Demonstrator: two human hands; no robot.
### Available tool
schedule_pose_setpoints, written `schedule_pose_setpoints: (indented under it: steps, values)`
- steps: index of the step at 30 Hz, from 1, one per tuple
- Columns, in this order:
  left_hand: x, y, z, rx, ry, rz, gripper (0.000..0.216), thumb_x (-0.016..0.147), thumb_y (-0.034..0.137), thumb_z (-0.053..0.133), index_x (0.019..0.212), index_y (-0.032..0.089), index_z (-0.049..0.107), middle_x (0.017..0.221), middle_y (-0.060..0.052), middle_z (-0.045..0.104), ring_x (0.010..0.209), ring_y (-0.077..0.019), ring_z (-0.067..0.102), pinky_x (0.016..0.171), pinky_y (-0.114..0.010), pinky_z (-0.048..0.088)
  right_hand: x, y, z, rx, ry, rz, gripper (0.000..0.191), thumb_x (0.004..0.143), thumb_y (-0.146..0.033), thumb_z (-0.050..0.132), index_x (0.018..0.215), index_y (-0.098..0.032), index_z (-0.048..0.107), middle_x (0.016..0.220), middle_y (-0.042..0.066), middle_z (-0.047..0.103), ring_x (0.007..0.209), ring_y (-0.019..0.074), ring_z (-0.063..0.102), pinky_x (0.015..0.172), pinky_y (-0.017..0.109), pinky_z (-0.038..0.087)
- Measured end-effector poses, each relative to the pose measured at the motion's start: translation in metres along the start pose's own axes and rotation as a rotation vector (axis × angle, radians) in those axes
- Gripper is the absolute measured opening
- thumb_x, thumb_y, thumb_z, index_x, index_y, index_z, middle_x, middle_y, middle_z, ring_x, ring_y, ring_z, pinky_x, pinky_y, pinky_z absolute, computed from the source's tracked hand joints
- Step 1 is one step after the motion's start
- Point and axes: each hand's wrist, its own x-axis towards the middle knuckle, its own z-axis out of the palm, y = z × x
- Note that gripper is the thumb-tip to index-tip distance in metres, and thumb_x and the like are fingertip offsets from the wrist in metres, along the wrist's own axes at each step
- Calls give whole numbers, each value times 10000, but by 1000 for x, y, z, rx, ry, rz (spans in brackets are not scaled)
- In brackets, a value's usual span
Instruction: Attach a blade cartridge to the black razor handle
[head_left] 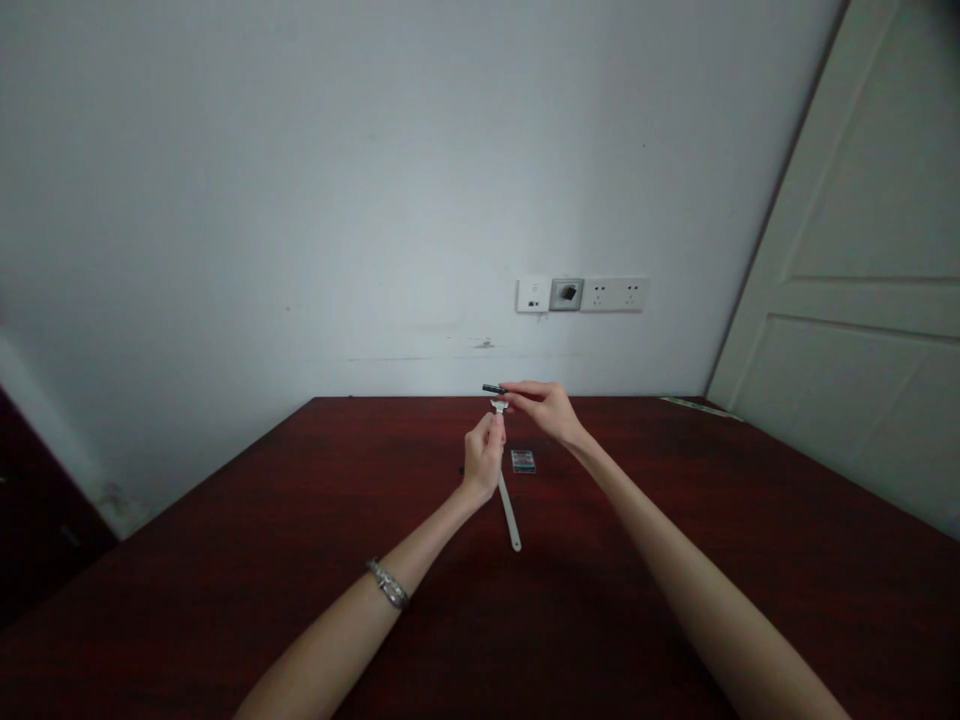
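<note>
In my left hand (484,460) is a long, pale handle (510,515) that looks like a razor handle. Its flat lower end, with a small hole, slants toward me, while a white T-shaped head (499,405) sticks up past my thumb. Just above that head, my right hand (551,408) pinches a small black bar (493,388), similar to a razor head, between thumb and fingertips. The bar and the white head look close, but I cannot tell whether they touch. A small flat packet (523,461) with dark printing lies on the table right of my left hand.
The dark red wooden table (300,560) reaches to a pale wall (375,200) with sockets and switches (600,294). A panelled white door (862,350) stands at the right. A thin strip (701,408) lies along the table's back right edge. Something small and dark peeks out left of my left hand.
</note>
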Motion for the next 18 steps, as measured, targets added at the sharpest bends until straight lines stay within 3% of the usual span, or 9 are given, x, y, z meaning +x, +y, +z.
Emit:
schedule_pose_setpoints:
  steps: [9,18]
  values:
    - [-3,3,-4,87,19,134,427,889,496,325,607,180,381,542,40,362,504,-85,340,494,-218,274,-1,-7,1,-3,1,-1,278,701,-336,657,911,-168,728,810,62,719,681,166,642,674,309,523]
    - [0,2,-2,57,24,59,411,891,502,322,644,182,399,541,45,382,480,-78,357,485,-201,297,-1,-10,1,11,-30,5,254,695,-274,650,909,-162,732,822,65,715,684,154,634,671,285,513]
